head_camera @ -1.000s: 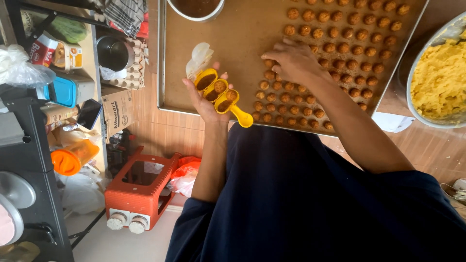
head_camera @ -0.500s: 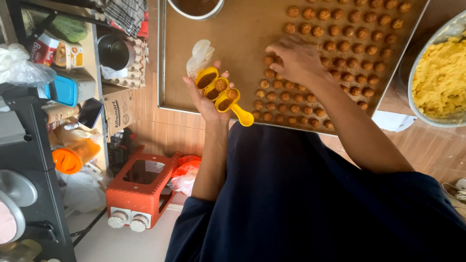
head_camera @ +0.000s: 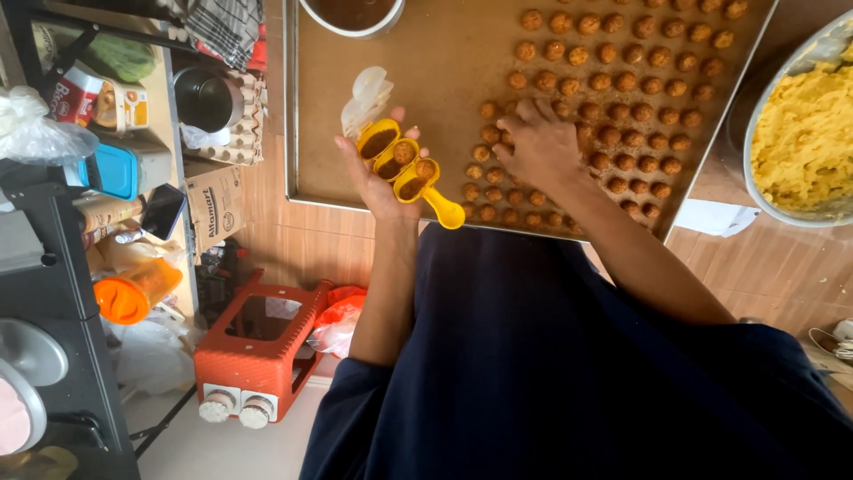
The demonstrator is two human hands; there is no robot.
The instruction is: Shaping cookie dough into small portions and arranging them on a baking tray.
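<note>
The left hand (head_camera: 384, 178) lies palm up over the near edge of the baking tray (head_camera: 444, 62), fingers loosely curled under a yellow three-cup mould (head_camera: 404, 164) that rests across its palm. The right hand (head_camera: 538, 147) is spread flat, palm down, on the rows of small brown balls (head_camera: 622, 80) on the tray, just beside the mould and gripping nothing that shows.

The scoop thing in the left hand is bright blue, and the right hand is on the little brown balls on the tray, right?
Not quite. The head view shows the scoop-shaped mould in the left hand is yellow, not blue. The rest holds: the right hand rests on the little brown balls on the tray.
</note>
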